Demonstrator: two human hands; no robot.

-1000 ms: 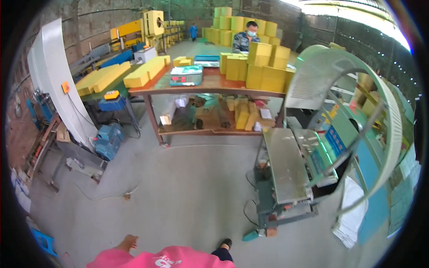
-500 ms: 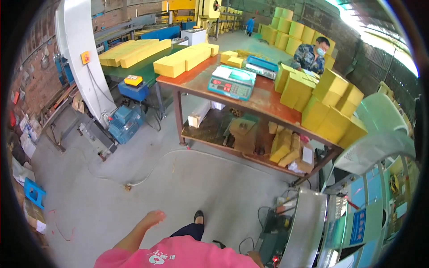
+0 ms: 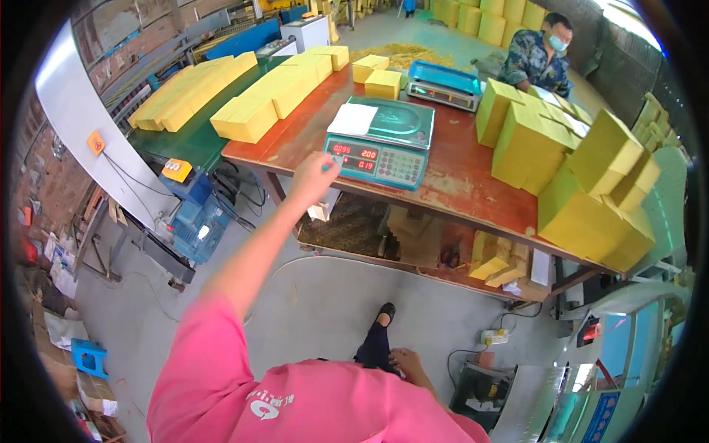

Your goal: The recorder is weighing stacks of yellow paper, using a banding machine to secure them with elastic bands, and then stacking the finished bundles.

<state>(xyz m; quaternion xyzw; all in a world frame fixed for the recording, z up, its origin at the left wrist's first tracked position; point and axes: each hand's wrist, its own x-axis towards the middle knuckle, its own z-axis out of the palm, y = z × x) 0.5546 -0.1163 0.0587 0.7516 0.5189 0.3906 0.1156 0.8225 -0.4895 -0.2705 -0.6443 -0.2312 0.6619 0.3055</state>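
Note:
My left hand [image 3: 317,176] reaches out to the front left corner of a teal digital weighing scale [image 3: 402,166], its fingers curled together next to the lit red display. Nothing shows between them. On the scale's pan lies a white sheet [image 3: 352,119], towards the left side. The scale stands at the near edge of a red-brown worktable [image 3: 465,188]. Low down, by my dark trouser leg, hangs my right hand [image 3: 408,363], fingers bent inward and nothing visible in them.
Yellow block stacks [image 3: 517,148] fill the table's right end; a yellow row [image 3: 277,92] lines its left. Behind stands a second scale [image 3: 445,83]. A masked person [image 3: 539,59] sits beyond the table. A blue motor [image 3: 198,229], a blue stool [image 3: 88,358] and cables lie around the floor.
My left hand has risen from low beside my body to the scale's front left corner. The table and scale now appear closer. My right hand shows more fully beside my leg.

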